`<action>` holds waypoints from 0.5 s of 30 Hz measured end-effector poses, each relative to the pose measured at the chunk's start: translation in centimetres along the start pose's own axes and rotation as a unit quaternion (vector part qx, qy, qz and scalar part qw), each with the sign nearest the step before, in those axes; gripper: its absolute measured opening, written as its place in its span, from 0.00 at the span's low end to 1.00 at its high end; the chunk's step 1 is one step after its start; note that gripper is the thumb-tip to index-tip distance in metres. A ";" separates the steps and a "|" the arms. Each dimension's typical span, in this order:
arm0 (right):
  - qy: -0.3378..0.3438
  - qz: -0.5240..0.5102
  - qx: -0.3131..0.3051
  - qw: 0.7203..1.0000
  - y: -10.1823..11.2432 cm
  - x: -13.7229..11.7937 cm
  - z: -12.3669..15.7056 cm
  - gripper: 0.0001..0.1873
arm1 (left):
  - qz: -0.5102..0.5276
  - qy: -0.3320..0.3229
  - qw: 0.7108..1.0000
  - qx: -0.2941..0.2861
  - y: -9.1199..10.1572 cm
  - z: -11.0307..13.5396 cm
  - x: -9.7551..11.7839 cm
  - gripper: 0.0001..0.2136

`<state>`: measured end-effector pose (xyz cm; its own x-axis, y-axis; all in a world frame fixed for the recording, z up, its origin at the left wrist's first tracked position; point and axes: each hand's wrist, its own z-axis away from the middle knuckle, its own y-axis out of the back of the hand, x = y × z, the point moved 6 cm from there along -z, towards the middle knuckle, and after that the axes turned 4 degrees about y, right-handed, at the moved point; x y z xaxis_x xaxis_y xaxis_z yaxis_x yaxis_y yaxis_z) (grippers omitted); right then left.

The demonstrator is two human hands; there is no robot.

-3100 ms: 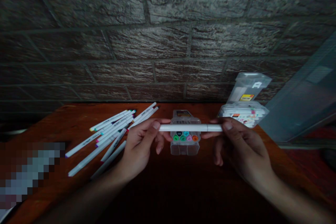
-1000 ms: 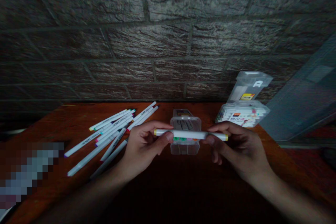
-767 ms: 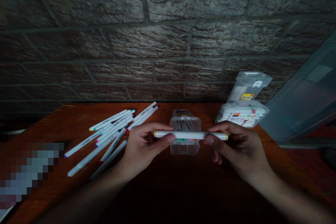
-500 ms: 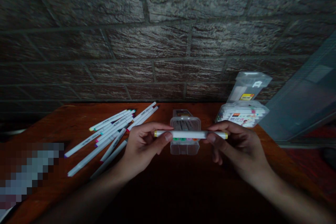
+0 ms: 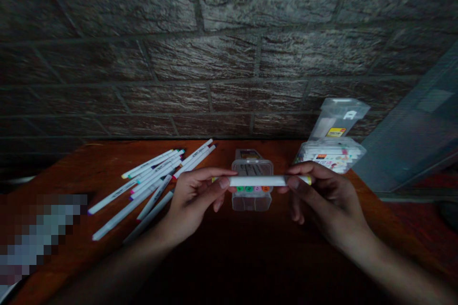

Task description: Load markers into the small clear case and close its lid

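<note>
Between my two hands a white marker with yellow ends [image 5: 257, 181] lies level, held above the table. My left hand [image 5: 196, 193] pinches its left end between thumb and fingers. At the other end my right hand [image 5: 324, 195] grips it the same way. Just behind and below the marker stands a small clear plastic case [image 5: 252, 201], its lid tilted up. Green, pink and orange marker ends show inside it, partly hidden by the held marker. Left of my left hand, several loose white markers [image 5: 152, 176] with coloured ends lie in a pile.
A second clear case [image 5: 331, 155], filled with markers and with its lid raised, stands at the back right of the wooden table [image 5: 71, 171]. Behind the table rises a brick-patterned wall [image 5: 229, 57]. A grey panel [image 5: 411, 128] is at the right.
The marker has turned slightly in my fingers and risen a little, showing more of the coloured ends in the case. My left thumb has shifted slightly left, my right thumb slightly right.
</note>
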<state>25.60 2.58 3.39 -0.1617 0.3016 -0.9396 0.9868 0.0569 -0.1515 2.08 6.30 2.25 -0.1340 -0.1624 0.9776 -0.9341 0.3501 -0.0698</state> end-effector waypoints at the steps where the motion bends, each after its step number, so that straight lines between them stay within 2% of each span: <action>1: 0.001 -0.004 -0.001 1.000 0.0 0.0 0.0 0.08 | 0.009 -0.002 1.000 -0.004 0.0 0.0 0.0 0.10; 6: 0.002 -0.008 0.000 1.000 0.0 -0.1 0.1 0.08 | 0.018 -0.003 1.000 -0.008 -0.1 0.1 0.2 0.08; 15: 0.006 0.006 0.009 1.000 0.1 -0.1 0.0 0.09 | 0.010 -0.016 1.000 0.021 0.1 -0.1 0.5 0.08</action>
<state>25.73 2.54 3.43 -0.1502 0.3135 -0.9376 0.9886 0.0355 -0.1465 1.96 6.29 2.79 -0.1635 -0.1857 0.9689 -0.9440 0.3147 -0.0990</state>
